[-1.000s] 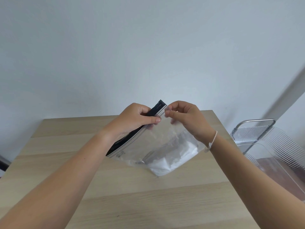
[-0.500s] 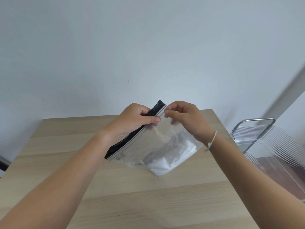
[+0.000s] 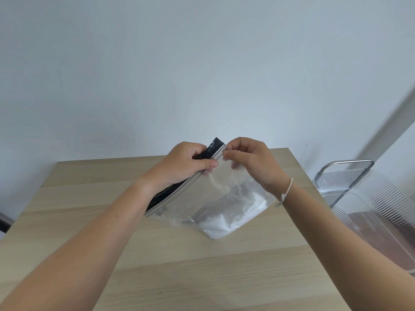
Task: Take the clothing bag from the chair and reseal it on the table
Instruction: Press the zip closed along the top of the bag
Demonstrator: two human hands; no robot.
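Observation:
A clear plastic clothing bag (image 3: 226, 198) with a black top band and a grey zip strip hangs tilted above the light wooden table (image 3: 202, 265). White and dark folded cloth lies in its lower corner, which touches the tabletop. My left hand (image 3: 186, 162) grips the zip strip near its upper end, thumb on the front. Close beside it, my right hand (image 3: 249, 160) pinches the same top edge at the bag's upper corner. A white string band circles my right wrist.
A transparent ribbed chair (image 3: 370, 203) with a metal frame stands to the right of the table. A plain pale wall rises behind the table's far edge. A dark object (image 3: 3, 221) shows at the left border.
Both hands and the bag have stayed almost still; the bag has shifted only slightly in my grip.

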